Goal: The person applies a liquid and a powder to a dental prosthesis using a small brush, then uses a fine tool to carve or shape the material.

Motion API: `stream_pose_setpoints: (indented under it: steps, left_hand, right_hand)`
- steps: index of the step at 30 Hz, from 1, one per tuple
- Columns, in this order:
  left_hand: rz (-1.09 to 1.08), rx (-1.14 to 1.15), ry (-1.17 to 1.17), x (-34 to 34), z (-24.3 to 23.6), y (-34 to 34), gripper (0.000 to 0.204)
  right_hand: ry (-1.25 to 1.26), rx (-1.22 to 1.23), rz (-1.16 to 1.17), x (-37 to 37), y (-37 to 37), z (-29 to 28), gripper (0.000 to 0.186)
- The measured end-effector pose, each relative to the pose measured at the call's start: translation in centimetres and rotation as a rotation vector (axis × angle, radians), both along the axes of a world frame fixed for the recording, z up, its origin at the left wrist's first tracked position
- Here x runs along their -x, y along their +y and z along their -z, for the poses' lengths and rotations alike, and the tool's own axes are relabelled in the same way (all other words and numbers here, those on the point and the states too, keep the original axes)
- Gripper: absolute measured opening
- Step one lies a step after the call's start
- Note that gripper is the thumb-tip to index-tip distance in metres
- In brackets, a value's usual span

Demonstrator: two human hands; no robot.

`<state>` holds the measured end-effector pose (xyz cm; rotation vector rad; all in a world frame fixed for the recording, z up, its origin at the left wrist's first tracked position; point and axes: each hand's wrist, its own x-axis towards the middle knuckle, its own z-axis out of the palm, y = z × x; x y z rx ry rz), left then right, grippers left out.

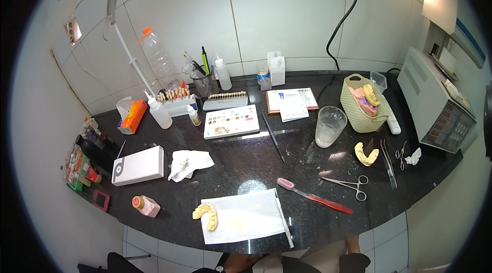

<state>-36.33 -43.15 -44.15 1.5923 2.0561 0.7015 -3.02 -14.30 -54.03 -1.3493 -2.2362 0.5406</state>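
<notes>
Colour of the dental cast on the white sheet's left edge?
Pale yellow dental cast; it shows best in the head view.

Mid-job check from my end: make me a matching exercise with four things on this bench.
Things:
1. Brush
2. Slim tool with a pale handle
3. Front-most dental cast
4. Basket

Descriptions:
A. Along the right edge of the white sheet
B. Pale green
C. Overlaps that sheet's left edge
D. Red handle, pink bristles

Pairs: 1-D, 2-A, 3-C, 4-B
</notes>
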Motion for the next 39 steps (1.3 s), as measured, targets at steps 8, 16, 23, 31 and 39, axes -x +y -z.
stream_pose_setpoints:
  steps: [8, 16, 23, 31, 39]
  left_hand:
    - [0.121, 0.16, -0.247, 2.9, -1.4, -0.7, 0.04]
    - [0.207, 0.348, -0.198, 6.0, -3.2, -7.6, 0.09]
    - [0.599, 0.665, 0.122, 6.8, 2.1, -6.9, 0.105]
    - [0.343, 0.7, -0.171, 7.1, 1.2, -4.9, 0.086]
    - [0.126, 0.485, -0.091, 7.5, 0.5, -5.9, 0.074]
  right_hand:
    - [0.173, 0.295, 0.266, 3.7, -1.4, -1.5, 0.044]
    - [0.309, 0.413, 0.18, 8.3, -6.2, -5.8, 0.052]
    - [0.018, 0.133, -0.01, 9.6, -9.6, -7.8, 0.055]
    - [-0.005, 0.082, -0.107, 8.4, -10.2, -4.8, 0.041]
    - [-0.103, -0.141, -0.322, 10.6, -8.6, -5.6, 0.039]
